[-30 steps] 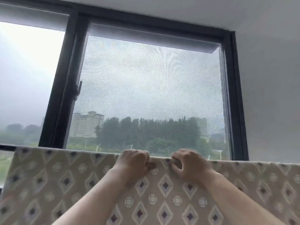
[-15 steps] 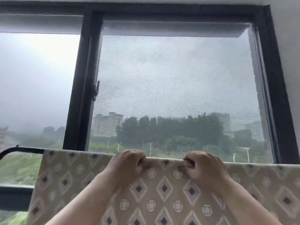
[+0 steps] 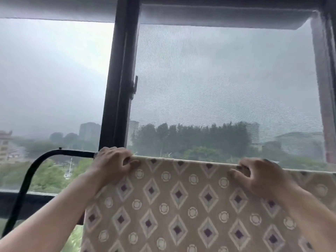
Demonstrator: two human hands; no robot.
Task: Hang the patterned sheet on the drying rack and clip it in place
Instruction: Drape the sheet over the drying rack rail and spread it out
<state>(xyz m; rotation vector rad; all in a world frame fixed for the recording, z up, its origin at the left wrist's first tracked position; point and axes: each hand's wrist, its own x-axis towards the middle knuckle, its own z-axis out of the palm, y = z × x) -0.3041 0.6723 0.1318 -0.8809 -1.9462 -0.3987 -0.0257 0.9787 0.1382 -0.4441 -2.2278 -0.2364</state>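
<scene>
Both hands have slid apart along the drying rack (image 3: 54, 153): left hand (image 3: 112, 160) at the patterned sheet (image 3: 181, 206)'s left end, right hand (image 3: 258, 175) further along, fingers (image 3: 236, 173) clamped over its fold. Spreading looks done; clipping next, no clips visible.

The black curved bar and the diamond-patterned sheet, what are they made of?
The black curved bar is probably coated metal tube: smooth bend, dull sheen. The beige diamond-patterned sheet looks like matte woven cloth: it folds over the bar and hangs limp.

Black rack bar (image 3: 54, 152) under patterned sheet (image 3: 181, 206)
</scene>
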